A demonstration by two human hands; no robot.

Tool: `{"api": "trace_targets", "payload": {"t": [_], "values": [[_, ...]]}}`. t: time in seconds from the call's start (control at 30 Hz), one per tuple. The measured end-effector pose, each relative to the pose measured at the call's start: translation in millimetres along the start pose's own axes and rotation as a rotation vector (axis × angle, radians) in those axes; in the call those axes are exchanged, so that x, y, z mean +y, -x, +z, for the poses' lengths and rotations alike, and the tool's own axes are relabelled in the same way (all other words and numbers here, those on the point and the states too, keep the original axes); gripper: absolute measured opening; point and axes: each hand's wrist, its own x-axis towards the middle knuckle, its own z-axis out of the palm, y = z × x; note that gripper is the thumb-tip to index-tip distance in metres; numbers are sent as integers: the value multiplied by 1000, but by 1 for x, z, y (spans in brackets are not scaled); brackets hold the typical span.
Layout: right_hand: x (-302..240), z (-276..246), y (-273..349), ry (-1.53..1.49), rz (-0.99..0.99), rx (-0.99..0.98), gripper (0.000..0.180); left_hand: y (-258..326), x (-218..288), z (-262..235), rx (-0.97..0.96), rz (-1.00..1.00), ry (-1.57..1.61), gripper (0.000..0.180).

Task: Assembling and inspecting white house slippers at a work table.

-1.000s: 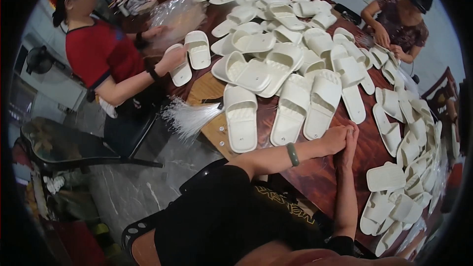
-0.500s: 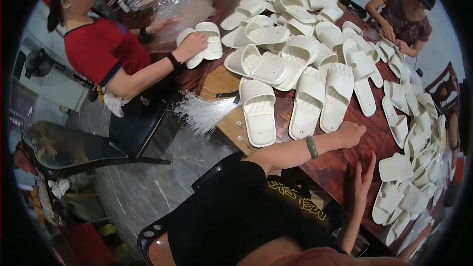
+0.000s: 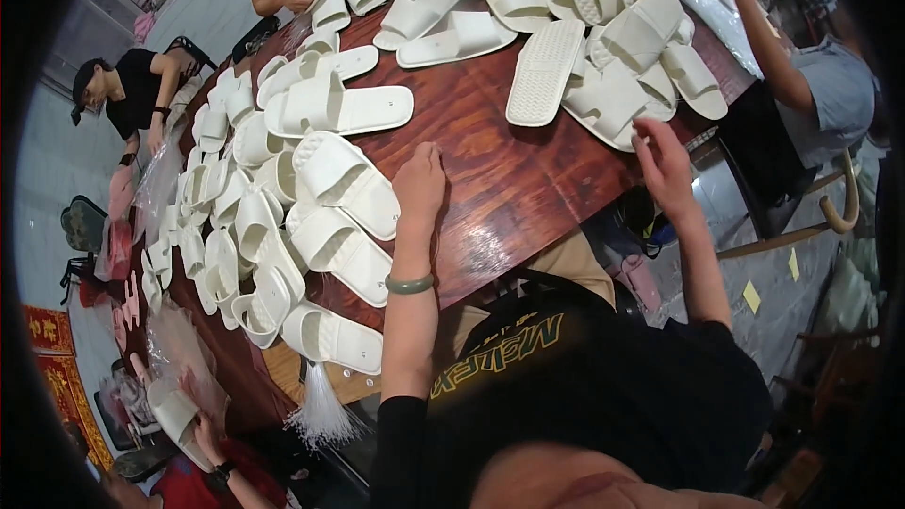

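Observation:
My left hand (image 3: pixel 421 184), with a green bangle (image 3: pixel 409 285) on its wrist, rests on the red-brown table (image 3: pixel 509 217). Its fingers are curled in, and what they hold, if anything, is hidden. Just left of it lie white slippers (image 3: pixel 344 184) with quilted insoles. My right hand (image 3: pixel 666 166) is raised at the table's right edge, fingers apart and holding nothing. It is nearest to a white slipper (image 3: pixel 611 104) at the front of the right-hand pile. A slipper lying sole up (image 3: pixel 545 71) is farther left in that pile.
White slippers heap along the table's left side and far end. A bundle of clear plastic ties (image 3: pixel 323 410) hangs at the near left edge. Co-workers sit around; one at lower left holds a slipper (image 3: pixel 179 419). A wooden chair (image 3: pixel 834 212) stands at right.
The view has swung to the right, so the right-hand pile is now in front of me. My right hand has risen from beside the table edge toward that pile.

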Motion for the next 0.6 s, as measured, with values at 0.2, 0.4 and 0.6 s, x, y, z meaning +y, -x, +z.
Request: {"api": "trace_targets", "payload": {"t": [0.2,0.4,0.6], "values": [[43,-3,-85,175,-183,-84,25,2,-5,10,46,78,77,28],[65,49,-140,710,-125,-372,37,2,-6,5,60,106,97,27],[79,118,-133,425,-129,-104,58,0,0,6,74,122,154,27]]}}
